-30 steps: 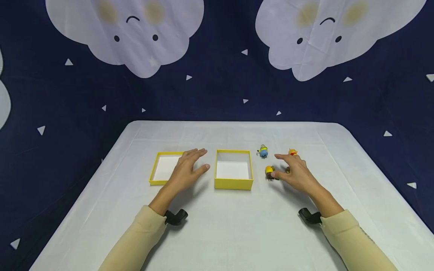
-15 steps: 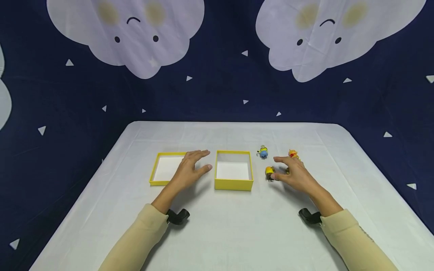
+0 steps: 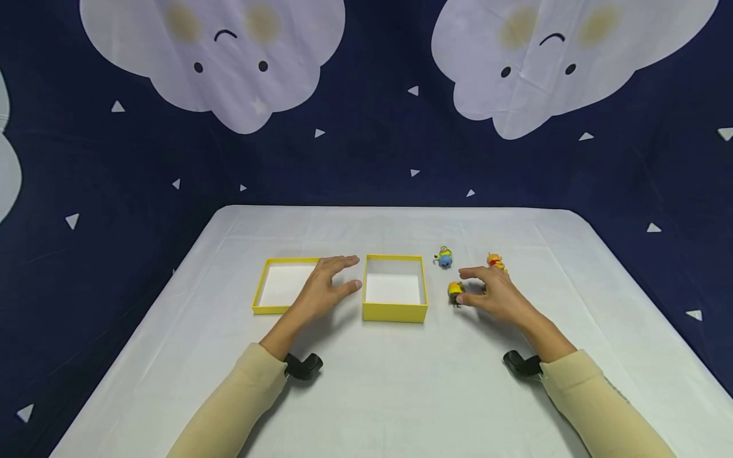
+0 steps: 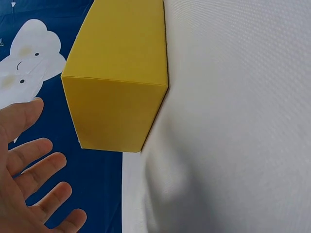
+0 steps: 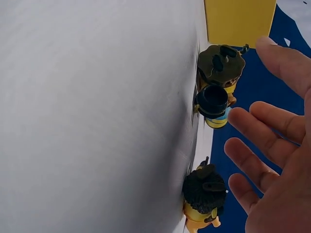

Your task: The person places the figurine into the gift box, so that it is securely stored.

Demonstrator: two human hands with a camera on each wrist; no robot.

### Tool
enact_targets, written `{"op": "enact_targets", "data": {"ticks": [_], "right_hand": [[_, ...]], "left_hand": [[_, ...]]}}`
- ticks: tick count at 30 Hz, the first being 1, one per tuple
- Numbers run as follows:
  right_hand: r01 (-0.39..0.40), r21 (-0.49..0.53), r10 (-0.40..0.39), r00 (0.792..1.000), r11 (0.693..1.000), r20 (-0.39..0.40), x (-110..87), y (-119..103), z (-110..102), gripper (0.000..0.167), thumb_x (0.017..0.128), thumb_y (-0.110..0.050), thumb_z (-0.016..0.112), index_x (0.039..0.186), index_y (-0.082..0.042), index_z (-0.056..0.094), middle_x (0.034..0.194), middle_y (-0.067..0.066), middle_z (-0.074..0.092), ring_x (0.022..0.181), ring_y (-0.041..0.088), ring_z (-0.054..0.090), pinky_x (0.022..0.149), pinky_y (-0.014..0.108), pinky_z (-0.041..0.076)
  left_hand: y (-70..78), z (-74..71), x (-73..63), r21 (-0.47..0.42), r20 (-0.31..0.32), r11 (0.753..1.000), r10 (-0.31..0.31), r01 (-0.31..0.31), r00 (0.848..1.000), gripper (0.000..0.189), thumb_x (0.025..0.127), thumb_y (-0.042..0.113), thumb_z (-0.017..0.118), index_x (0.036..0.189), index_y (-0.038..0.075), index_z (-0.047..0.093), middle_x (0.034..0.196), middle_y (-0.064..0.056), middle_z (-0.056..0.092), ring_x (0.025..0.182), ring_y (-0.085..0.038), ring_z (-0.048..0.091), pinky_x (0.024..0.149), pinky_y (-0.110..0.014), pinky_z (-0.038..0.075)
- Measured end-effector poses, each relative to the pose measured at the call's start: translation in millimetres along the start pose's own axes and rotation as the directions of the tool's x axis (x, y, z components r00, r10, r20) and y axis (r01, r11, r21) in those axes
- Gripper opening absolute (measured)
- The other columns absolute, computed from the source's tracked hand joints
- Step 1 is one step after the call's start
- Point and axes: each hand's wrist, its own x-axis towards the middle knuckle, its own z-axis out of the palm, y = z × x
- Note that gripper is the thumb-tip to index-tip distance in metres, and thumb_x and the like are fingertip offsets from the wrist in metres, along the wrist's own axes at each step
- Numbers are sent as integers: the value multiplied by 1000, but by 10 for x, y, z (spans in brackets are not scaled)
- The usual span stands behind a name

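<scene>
My left hand hovers over the right side of a shallow yellow-rimmed lid, fingers spread and holding nothing. Just right of its fingertips stands a deeper yellow box with a white inside; the left wrist view shows its plain yellow outer walls. My right hand is spread above some small toy figures, thumb overlapping a yellow-and-dark figure in the head view. In the right wrist view, a figure with a dark brown top and one with a black top sit beside the loose fingers.
Behind the right hand stand a blue-and-yellow figure and an orange-and-red figure. A white cloth covers the table. Past its far edge hangs a dark blue curtain with clouds. Each wrist wears a black camera mount.
My left hand has drifted right, its fingertips closer to the box, uncovering more of the lid. The right hand has shifted slightly left; more of the orange-and-red figure shows.
</scene>
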Motion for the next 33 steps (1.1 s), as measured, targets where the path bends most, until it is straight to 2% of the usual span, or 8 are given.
{"op": "enact_targets", "data": {"ticks": [12,22,33], "right_hand": [[5,-27,-4,1000,1000,14,18,13,4,54,81,-31,73,124,-3,59,125,15,62,123,37,43,102,55,27],[-38,-41,40,998,998,42,20,29,13,53,82,-31,73,127,-6,58,125,13,62,121,35,42,100,54,30],[2,-44,0,999,999,41,23,67,9,50,83,-28,72,124,-3,60,120,14,65,119,36,44,101,54,25]], "left_hand": [[-20,58,29,-37,12,998,45,-44,999,50,86,23,69,132,12,56,142,-2,51,134,-26,36,107,-51,35],[-20,95,40,-53,44,997,59,-56,997,47,86,23,68,131,10,57,143,-1,49,135,-26,34,110,-50,32],[-28,126,31,-45,69,997,60,-57,996,47,87,24,67,130,8,57,145,-1,48,137,-27,32,113,-50,27]]}}
